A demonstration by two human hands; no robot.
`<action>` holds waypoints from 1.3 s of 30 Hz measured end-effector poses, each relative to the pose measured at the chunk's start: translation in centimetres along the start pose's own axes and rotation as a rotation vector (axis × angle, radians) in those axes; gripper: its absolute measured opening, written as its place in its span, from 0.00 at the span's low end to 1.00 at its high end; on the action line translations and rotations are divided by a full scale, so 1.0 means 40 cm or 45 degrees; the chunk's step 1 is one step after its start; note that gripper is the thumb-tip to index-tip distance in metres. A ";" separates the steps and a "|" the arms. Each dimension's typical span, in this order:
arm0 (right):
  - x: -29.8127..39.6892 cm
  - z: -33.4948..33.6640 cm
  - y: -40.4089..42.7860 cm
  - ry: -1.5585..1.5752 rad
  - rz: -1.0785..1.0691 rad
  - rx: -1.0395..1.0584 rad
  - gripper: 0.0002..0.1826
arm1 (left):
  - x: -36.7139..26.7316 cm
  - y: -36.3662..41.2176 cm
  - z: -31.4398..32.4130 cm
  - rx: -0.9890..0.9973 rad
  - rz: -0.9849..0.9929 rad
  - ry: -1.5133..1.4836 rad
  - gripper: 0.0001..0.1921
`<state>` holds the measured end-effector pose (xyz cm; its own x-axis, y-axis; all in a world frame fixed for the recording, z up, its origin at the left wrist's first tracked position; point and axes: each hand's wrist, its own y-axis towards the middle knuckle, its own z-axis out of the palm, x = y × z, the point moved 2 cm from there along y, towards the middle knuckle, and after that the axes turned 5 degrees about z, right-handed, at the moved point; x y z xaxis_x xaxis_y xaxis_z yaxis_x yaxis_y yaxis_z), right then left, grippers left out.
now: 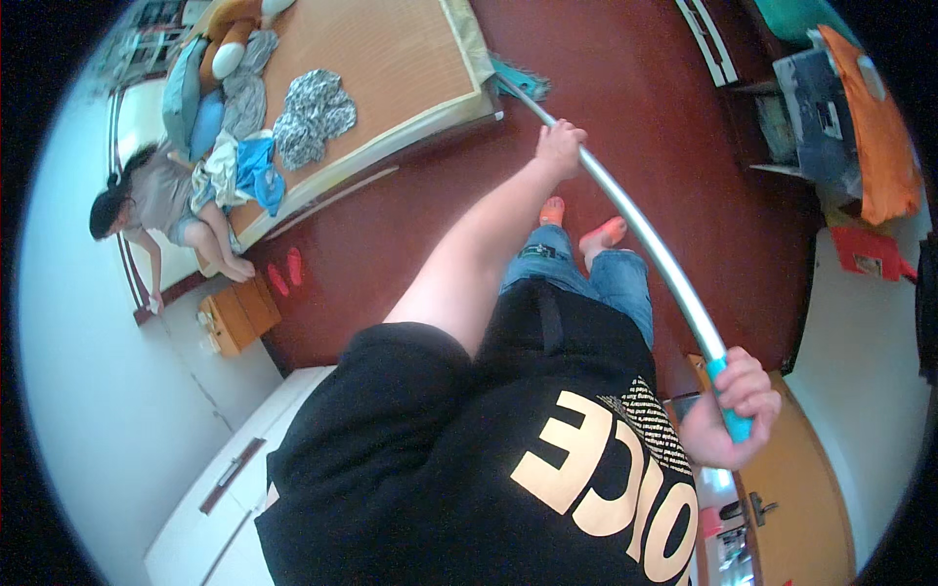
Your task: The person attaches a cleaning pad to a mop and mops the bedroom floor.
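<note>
Both my hands hold a flat mop with a long silver pole (637,212), which looks bent by the lens. My left hand (562,149) wraps the pole partway down its length. At the upper end, my right hand (733,414) grips the teal handle sleeve (735,425). The teal fringed mop head (524,79) lies on the dark red floor (608,73) at the corner of the bed (388,66). Part of the head is hidden by that corner. My feet in orange footwear (604,233) stand close to the pole.
A person (165,194) sits at the bed's edge, holding a white cloth (155,302) by the windowsill. Pink slippers (286,272) lie near a wooden bedside cabinet (240,313). Crumpled bedding (314,117) is on the bed. Shelves with a storage box (824,110) stand right; behind is a door (799,469).
</note>
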<state>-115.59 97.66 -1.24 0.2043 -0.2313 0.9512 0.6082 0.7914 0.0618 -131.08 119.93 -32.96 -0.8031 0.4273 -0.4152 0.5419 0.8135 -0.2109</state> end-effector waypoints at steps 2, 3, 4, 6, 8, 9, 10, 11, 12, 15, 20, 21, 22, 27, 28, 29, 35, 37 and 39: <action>0.051 -0.003 -0.001 -0.159 -0.071 0.005 0.10 | -0.033 -0.005 0.034 -0.129 0.035 -0.084 0.13; 0.070 -0.012 -0.002 -0.150 -0.064 0.044 0.10 | -0.039 -0.008 0.060 -0.237 0.073 -0.103 0.18; 0.089 -0.028 -0.002 -0.177 -0.087 0.092 0.10 | -0.071 -0.020 0.060 -0.314 0.098 -0.178 0.18; 0.126 -0.055 -0.002 -0.255 -0.156 0.154 0.10 | -0.130 -0.043 0.066 -0.411 0.111 -0.235 0.18; 0.163 -0.084 -0.002 -0.251 -0.181 0.136 0.10 | -0.199 -0.058 0.073 -0.467 0.106 -0.292 0.18; 0.181 -0.101 -0.005 -0.249 -0.205 0.085 0.11 | -0.234 -0.066 0.079 -0.456 0.110 -0.358 0.18; 0.198 -0.119 -0.005 -0.242 -0.229 0.071 0.11 | -0.263 -0.076 0.089 -0.444 0.117 -0.422 0.18; 0.211 -0.138 -0.002 -0.240 -0.228 0.081 0.11 | -0.287 -0.088 0.101 -0.451 0.109 -0.422 0.18; 0.225 -0.160 0.004 -0.163 -0.249 0.101 0.12 | -0.311 -0.099 0.111 -0.467 0.115 -0.441 0.18; 0.264 -0.222 0.024 -0.042 -0.256 0.197 0.12 | -0.366 -0.140 0.119 -0.523 0.133 -0.481 0.18; 0.297 -0.313 0.055 0.013 -0.264 0.311 0.12 | -0.427 -0.182 0.128 -0.365 0.103 -0.457 0.13; 0.297 -0.329 0.062 0.033 -0.235 0.310 0.12 | -0.432 -0.194 0.127 -0.372 0.099 -0.457 0.13; 0.297 -0.342 0.068 0.053 -0.209 0.309 0.12 | -0.435 -0.203 0.127 -0.307 0.053 -0.451 0.11; 0.244 -0.391 0.081 0.074 -0.160 0.299 0.12 | -0.409 -0.228 0.118 -0.161 -0.013 -0.309 0.10; 0.224 -0.400 0.080 0.074 -0.124 0.287 0.12 | -0.396 -0.232 0.121 -0.141 -0.025 -0.280 0.10; 0.205 -0.407 0.075 0.078 -0.125 0.307 0.12 | -0.382 -0.234 0.123 -0.122 -0.038 -0.252 0.10; 0.065 -0.438 0.016 0.092 0.215 0.060 0.12 | -0.264 -0.242 0.176 0.032 -0.283 -0.197 0.13; 0.016 -0.418 0.003 0.076 0.296 0.029 0.13 | -0.216 -0.264 0.197 -0.154 -0.389 -0.288 0.13; -0.023 -0.400 -0.001 0.117 0.351 0.111 0.13 | -0.183 -0.283 0.186 -0.156 -0.457 -0.347 0.14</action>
<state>-103.53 88.79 -6.95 0.4239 -0.0483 0.9044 0.4528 0.8761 -0.1654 -129.47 104.65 -34.13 -0.8312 0.0043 -0.5560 0.1953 0.9385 -0.2847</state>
